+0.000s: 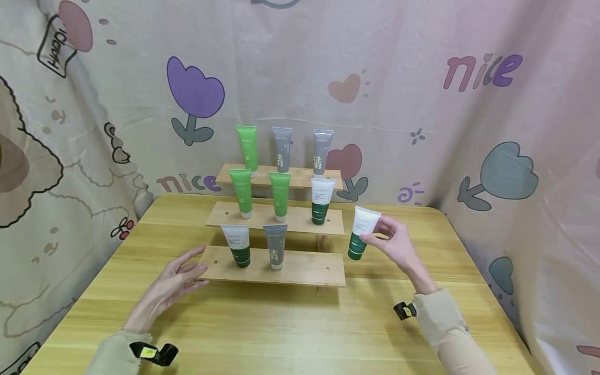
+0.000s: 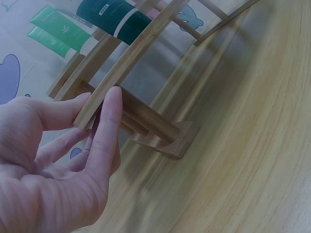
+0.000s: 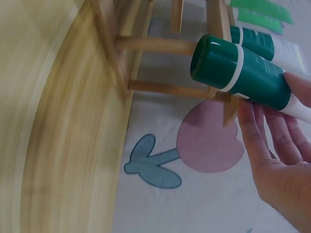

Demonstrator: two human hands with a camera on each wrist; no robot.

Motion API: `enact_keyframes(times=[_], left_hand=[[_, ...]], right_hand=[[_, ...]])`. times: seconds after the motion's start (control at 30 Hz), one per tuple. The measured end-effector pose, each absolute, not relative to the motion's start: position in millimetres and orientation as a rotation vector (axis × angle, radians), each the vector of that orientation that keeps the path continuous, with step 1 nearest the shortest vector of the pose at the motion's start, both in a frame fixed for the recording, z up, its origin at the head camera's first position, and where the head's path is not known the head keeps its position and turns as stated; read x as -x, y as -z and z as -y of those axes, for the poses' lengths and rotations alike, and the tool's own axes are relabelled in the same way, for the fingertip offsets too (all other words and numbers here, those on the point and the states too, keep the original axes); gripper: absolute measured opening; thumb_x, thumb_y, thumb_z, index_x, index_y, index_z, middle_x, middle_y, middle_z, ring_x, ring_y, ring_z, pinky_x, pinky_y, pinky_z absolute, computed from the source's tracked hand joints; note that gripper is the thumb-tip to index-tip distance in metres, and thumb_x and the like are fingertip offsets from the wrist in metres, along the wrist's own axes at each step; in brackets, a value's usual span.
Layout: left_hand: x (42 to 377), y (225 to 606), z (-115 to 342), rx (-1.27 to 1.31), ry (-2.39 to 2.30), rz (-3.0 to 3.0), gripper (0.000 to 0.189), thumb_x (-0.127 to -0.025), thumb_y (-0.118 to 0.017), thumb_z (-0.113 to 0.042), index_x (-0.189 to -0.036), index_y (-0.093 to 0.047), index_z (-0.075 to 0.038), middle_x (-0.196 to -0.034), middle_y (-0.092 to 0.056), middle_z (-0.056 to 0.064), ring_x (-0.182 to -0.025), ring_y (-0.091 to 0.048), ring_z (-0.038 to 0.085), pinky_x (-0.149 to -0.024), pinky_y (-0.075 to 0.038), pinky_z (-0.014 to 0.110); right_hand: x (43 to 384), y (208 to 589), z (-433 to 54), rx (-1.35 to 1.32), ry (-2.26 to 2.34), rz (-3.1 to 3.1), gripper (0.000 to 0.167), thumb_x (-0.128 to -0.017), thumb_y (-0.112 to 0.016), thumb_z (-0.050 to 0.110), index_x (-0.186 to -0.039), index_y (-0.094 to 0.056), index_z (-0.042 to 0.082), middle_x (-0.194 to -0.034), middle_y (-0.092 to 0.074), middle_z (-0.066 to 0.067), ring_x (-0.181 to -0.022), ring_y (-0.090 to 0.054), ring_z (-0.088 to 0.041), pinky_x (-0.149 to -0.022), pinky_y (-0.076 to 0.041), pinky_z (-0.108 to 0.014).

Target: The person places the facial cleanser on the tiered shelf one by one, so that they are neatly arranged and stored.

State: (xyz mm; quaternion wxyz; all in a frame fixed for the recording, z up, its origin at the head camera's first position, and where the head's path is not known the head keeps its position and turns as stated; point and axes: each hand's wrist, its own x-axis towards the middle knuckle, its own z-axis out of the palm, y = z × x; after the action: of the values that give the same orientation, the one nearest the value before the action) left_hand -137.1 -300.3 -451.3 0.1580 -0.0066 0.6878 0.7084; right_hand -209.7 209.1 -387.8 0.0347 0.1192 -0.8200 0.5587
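Observation:
My right hand [image 1: 395, 242] pinches a white-and-green squeeze tube [image 1: 362, 234] between thumb and fingers, to the right of the wooden display rack. The tube stands nearly upright, green cap down, above the table; its cap [image 3: 214, 60] fills the middle of the right wrist view. With thumb and fingers, my left hand [image 1: 175, 278] grips the left end of the rack's lowest shelf [image 1: 300, 268]. That shelf carries a white-and-green tube [image 1: 237, 245] at left and a grey tube [image 1: 275, 246] in its middle. In the left wrist view the shelf's end [image 2: 87, 114] sits between thumb and fingers.
On the middle shelf [image 1: 300, 221] stand two green tubes [image 1: 242, 192] and a white-and-green tube [image 1: 322, 200]. The top shelf [image 1: 300, 179] bears a green tube [image 1: 248, 148] and two grey tubes [image 1: 282, 148]. A printed curtain [image 1: 290, 67] hangs behind the wooden table [image 1: 281, 328].

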Motion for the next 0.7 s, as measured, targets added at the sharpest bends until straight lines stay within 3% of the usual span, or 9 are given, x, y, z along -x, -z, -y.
enact_keyframes(times=[0.27, 0.53, 0.7], left_hand=[[137, 451, 300, 0.014, -2.031, -1.96, 0.077, -0.105, -0.054, -0.017, -0.162, -0.002, -0.006, -0.161, -0.001, 0.037, -0.108, -0.057, -0.004, -0.098, -0.06, 0.027], [136, 451, 300, 0.016, -2.046, -1.957, 0.077, -0.106, -0.053, -0.016, -0.162, -0.003, -0.006, -0.16, -0.004, 0.036, -0.107, -0.058, -0.002, -0.097, -0.06, 0.026], [136, 451, 300, 0.013, -2.061, -1.947, 0.077, -0.105, -0.053, -0.015, -0.162, -0.003, -0.005, -0.161, -0.002, 0.037, -0.107, -0.06, -0.002, -0.096, -0.061, 0.026]], right_hand=[[203, 384, -189, -0.45, -1.719, 2.537, 0.043, -0.083, -0.081, 0.008, -0.121, -0.064, -0.002, -0.11, -0.073, -0.024, -0.096, -0.067, -0.01, -0.088, -0.058, -0.025], [201, 384, -170, -0.566, -1.783, 2.511, 0.038, -0.083, -0.081, 0.005, -0.117, -0.065, -0.002, -0.111, -0.073, -0.025, -0.098, -0.071, -0.018, -0.088, -0.062, -0.027], [199, 385, -157, -0.644, -1.859, 2.46, 0.037, -0.082, -0.08, 0.0, -0.115, -0.065, -0.005, -0.111, -0.071, -0.029, -0.093, -0.071, -0.011, -0.09, -0.063, -0.03]])
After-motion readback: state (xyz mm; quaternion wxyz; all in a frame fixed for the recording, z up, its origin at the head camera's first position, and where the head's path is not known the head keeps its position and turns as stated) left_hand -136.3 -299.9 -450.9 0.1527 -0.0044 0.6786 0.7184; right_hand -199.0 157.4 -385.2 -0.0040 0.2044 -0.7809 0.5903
